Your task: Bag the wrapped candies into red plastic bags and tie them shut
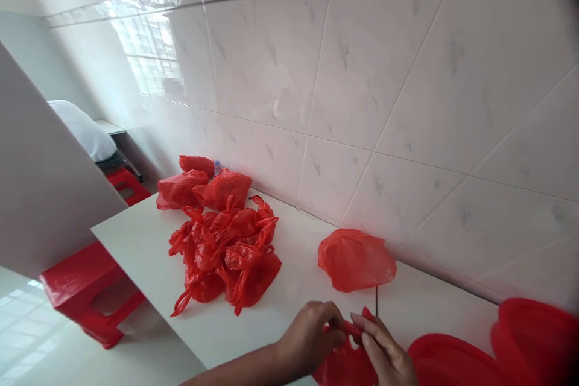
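A red bag (346, 365) was gripped at its top by both hands.
The left hand (312, 335) was curled, its forearm slanted up from below; the right hand (386, 350) was bent toward it, thumb and fingers pinched on the gathered plastic. Below the hands, the bag's smooth red body was partly covered and cut off by the frame; its contents could not be made out.

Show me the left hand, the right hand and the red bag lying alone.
Left hand (309, 333): head view, back of hand.
Right hand (392, 360): head view, near thumb's base.
Red bag (356, 262): head view, middle of its side.
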The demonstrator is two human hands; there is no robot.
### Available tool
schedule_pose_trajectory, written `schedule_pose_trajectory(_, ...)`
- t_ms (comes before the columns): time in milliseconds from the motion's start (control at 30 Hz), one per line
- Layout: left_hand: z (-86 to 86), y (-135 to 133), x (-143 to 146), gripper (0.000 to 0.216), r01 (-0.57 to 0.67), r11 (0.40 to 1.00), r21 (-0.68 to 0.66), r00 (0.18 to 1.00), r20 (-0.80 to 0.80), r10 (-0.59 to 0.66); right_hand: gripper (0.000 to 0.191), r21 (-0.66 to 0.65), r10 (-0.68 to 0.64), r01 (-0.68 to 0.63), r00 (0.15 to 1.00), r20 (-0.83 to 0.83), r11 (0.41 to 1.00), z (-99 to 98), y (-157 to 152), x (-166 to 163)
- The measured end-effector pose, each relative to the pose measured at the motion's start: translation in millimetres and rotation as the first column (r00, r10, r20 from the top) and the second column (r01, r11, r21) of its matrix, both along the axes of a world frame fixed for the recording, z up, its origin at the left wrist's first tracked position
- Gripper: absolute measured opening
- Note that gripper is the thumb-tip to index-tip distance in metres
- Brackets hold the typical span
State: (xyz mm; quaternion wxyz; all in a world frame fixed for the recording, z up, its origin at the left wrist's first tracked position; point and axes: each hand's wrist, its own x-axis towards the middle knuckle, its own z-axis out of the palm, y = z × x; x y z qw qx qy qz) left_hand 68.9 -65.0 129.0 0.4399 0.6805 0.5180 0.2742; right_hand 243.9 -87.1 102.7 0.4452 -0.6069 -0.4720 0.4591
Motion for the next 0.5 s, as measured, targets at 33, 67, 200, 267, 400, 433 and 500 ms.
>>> schedule_pose_trajectory(33, 3.4, 2.2, -1.7, 0.008, -0.016, 0.999, 0.048, 1.0, -0.007, 0.016, 0.042, -0.009, 0.012, -0.012, 1.0, -0.024, 1.0, 7.1, 3.8, -1.3)
schedule_pose_trajectory(67, 6.1, 4.5, -3.7, 0.009, -0.025, 0.994, 0.104, 1.0, -0.01, 0.026, 0.041, -0.006, 0.009, -0.009, 0.998, -0.054, 1.0, 12.5, 8.1, -2.9)
schedule_pose_trajectory(200, 4.2, 14.1, -18.9, 0.016, -0.007, 0.959, 0.283, 1.0, -0.017, 0.013, 0.038, -0.021, -0.087, 0.084, 0.977, -0.193, 0.996, 6.9, 28.6, -6.6)
schedule_pose_trajectory(267, -7.1, 18.9, -33.2, 0.017, 0.005, 0.951, 0.308, 0.995, -0.1, 0.027, 0.037, -0.066, -0.158, 0.147, 0.963, -0.217, 0.987, -13.1, 38.0, -2.5)
schedule_pose_trajectory(400, -47.3, 27.4, -70.0, 0.013, -0.022, 0.966, 0.256, 0.953, -0.286, 0.097, 0.037, -0.128, -0.294, 0.273, 0.936, -0.195, 0.953, -71.7, 48.0, 17.9)
schedule_pose_trajectory(433, -58.5, 28.4, -78.3, 0.013, -0.063, 0.975, 0.214, 0.939, -0.318, 0.131, 0.037, -0.136, -0.338, 0.316, 0.923, -0.185, 0.939, -86.2, 48.4, 23.5)
schedule_pose_trajectory(500, -79.1, 28.2, -90.3, 0.012, -0.137, 0.982, 0.127, 0.919, -0.354, 0.174, 0.037, -0.161, -0.416, 0.392, 0.895, -0.161, 0.906, -110.0, 47.4, 33.0)
